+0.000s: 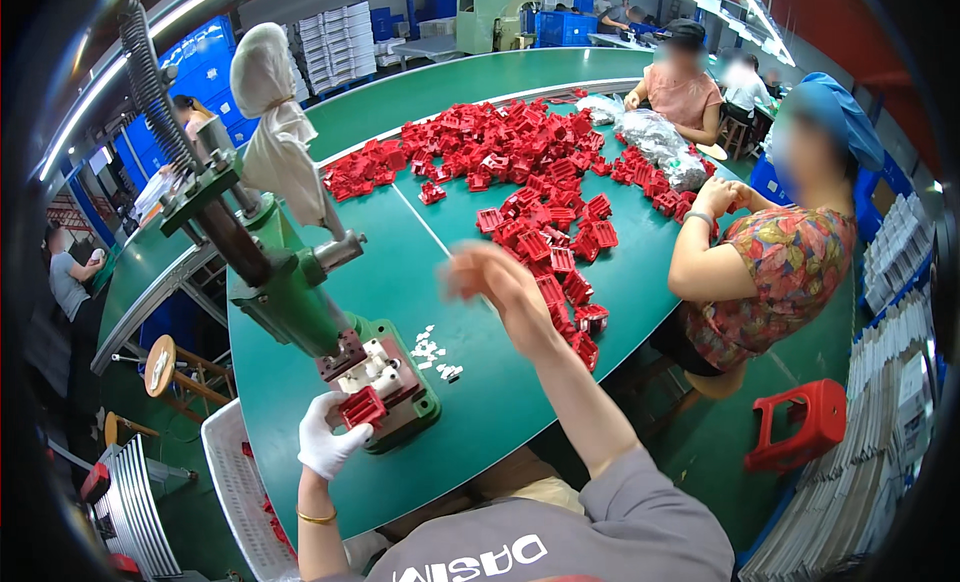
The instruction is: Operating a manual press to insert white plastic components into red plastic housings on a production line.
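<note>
Holding the red plastic part (362, 406) tight in my gloved left hand (328, 437), I should seat it flat in the green press (300, 302) while my blurry right hand (490, 277), grip unclear, stays away.

Press (300, 292) left on table (400, 262), parts pile (530, 172) behind-right.

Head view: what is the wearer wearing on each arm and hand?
The left hand wears a white fabric glove, with a thin gold-coloured bangle on the bare wrist below it. The right hand is ungloved and blurred; its forearm is bare up to a loose grey short sleeve near the elbow. No watch or rings can be made out.
</note>
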The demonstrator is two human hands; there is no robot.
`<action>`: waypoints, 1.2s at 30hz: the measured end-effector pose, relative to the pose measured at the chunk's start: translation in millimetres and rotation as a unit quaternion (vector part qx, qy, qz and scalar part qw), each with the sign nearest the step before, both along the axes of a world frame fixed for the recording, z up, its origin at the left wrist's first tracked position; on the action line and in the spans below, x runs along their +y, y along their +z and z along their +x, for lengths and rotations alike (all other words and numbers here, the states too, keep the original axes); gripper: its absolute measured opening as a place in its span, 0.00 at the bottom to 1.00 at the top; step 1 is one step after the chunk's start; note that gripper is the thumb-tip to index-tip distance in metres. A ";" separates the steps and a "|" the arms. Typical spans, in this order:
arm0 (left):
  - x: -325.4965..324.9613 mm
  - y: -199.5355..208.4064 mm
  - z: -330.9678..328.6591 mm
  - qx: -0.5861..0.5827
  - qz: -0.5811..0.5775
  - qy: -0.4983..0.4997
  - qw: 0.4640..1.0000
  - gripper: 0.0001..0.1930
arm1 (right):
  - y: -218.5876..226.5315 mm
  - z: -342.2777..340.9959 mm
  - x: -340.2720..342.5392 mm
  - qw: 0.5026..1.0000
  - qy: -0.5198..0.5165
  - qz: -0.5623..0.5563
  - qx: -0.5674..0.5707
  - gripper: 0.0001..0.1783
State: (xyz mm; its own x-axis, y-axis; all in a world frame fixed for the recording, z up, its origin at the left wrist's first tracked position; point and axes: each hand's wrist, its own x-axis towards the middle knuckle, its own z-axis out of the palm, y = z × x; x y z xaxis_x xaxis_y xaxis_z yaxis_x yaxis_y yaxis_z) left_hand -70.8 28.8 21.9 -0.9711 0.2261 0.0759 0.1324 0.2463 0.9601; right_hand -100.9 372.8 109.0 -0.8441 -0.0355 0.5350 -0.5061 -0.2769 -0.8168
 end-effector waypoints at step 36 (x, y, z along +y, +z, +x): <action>13.3 0.9 -56.8 0.070 0.020 0.044 0.996 0.29 | 257.5 -200.3 -134.1 0.975 0.039 0.005 0.218 0.20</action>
State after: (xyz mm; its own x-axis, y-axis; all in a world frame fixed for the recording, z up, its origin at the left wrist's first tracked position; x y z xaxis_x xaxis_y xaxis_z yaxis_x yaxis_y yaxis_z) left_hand -127.6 42.1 22.8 -0.9664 0.1352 0.2187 0.2448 0.2246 0.9432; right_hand -301.2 238.6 366.5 -0.5307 -0.0973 0.8420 -0.7842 -0.3206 -0.5313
